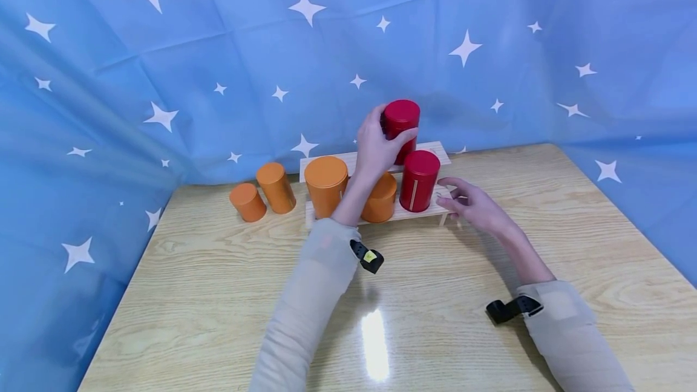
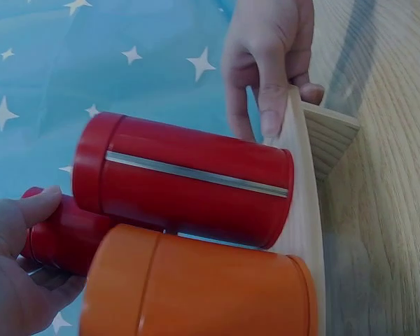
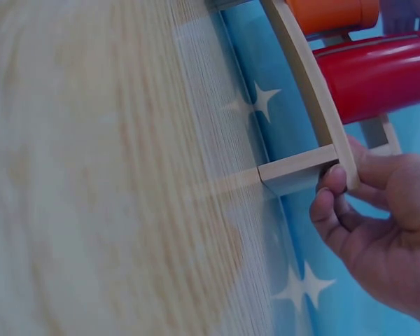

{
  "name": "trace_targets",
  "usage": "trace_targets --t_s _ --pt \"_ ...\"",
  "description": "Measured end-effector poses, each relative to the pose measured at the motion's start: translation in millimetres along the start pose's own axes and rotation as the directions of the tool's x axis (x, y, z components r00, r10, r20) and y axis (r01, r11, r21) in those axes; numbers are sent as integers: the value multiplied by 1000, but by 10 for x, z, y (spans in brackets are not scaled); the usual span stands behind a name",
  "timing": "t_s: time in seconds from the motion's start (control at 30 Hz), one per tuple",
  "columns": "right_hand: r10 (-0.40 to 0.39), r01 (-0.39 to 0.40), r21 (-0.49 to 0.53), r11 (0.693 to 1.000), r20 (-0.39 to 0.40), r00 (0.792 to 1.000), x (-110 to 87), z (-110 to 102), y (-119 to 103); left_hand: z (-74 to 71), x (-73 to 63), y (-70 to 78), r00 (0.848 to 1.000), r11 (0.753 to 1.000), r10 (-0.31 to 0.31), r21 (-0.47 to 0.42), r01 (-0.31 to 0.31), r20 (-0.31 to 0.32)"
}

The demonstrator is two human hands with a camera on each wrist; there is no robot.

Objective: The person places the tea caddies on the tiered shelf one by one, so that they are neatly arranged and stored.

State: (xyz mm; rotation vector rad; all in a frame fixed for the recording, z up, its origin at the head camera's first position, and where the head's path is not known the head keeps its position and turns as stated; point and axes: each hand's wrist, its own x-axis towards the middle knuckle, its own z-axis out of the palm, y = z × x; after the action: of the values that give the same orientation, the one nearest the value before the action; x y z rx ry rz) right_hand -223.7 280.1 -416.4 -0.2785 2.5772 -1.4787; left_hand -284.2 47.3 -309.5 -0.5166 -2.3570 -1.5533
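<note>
My left hand (image 1: pixel 376 143) grips a red canister (image 1: pixel 402 112) at the back tier of a two-tier wooden rack (image 1: pixel 434 148), thumb across its near side. A second red canister (image 1: pixel 420 183), with a pale stripe down its side, stands on the front tier. Left of it are a short orange canister (image 1: pixel 380 199) and a wide orange canister (image 1: pixel 322 181), both partly hidden by my left arm. My right hand (image 1: pixel 479 207) holds the rack's right end; in the right wrist view its fingers and thumb pinch the corner of the front board (image 3: pixel 322 112).
Two smaller orange canisters, a short one (image 1: pixel 247 202) and a taller one (image 1: pixel 276 187), stand on the wooden table (image 1: pixel 218 295) left of the rack. A blue curtain (image 1: pixel 229 65) with white stars hangs right behind the rack and along both sides.
</note>
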Motion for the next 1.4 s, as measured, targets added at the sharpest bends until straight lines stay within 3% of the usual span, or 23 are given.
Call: trace_targets --t_s 0.4,0.9,1.13,1.4 --pt "4 -4 7 1000 0 1000 -3 9 -11 101 72 34 998 998 -46 31 45 44" --pt "2 -2 -6 1000 -6 1000 -14 11 -19 136 51 61 993 1000 -21 -8 22 114" --pt "9 -9 -16 1000 -4 1000 -10 6 -10 91 42 73 983 1000 -1 -26 6 181" --pt "5 -5 -13 1000 -6 1000 -6 9 2 -38 9 138 985 999 -37 33 32 169"
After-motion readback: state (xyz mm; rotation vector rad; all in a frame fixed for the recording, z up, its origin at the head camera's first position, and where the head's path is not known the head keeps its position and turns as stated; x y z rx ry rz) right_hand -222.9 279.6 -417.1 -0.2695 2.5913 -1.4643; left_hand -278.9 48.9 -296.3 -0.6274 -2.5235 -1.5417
